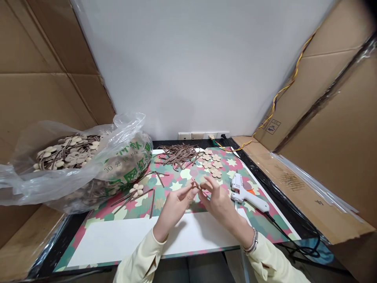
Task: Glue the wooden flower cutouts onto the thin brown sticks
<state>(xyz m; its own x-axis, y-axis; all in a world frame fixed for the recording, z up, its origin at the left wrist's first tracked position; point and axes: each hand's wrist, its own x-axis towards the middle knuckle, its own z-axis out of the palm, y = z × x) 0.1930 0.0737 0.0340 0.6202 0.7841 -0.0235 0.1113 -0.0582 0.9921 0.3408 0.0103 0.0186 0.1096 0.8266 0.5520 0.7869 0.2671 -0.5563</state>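
Above the middle of the patterned board, my left hand (177,205) and my right hand (220,202) meet with fingertips pinched. Between them is a thin brown strip (194,182), mostly covered by the fingers. A pile of similar brown striped strips (179,154) lies just beyond my hands. Several flat beige flower shapes (216,165) are spread to the right of that pile. Left of my left hand, a beige flower with strips attached (137,190) rests on the board. A white glue gun (247,195) lies to the right of my right hand, nozzle pointing away.
A clear plastic bag (129,157) full of flower pieces stands at the left. Cardboard panels (332,149) flank both sides. Sockets (197,136) line the wall, with a yellow cord (278,94) running up right. White paper (123,239) covers the board's near part.
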